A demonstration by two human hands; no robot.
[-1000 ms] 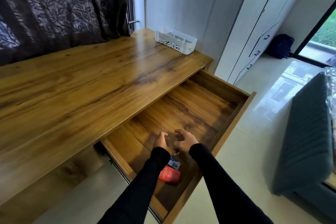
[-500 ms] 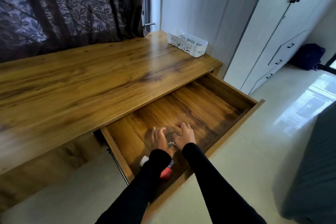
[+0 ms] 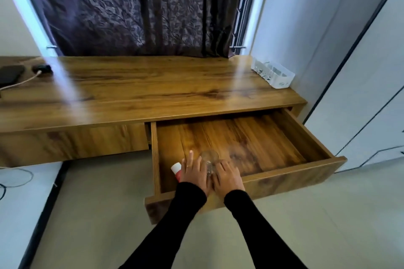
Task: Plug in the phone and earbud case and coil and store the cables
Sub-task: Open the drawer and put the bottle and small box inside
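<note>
In the open wooden drawer [image 3: 295,137], both hands rest flat-fingered on what seems a pale coiled cable [image 3: 209,157]: left hand [image 3: 194,170], right hand [image 3: 227,176]. Light, springy; best pinched across its loops.

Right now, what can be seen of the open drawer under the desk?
The drawer is wood-grained brown like the desk, pulled well out from under the right part of the top. Its floor shows streaky grain, with low side walls and a taller front panel. Near its front left corner, both hands rest inside: the left hand and right hand flank a coiled clear cable. A red-and-white item lies beside the left hand.
</note>
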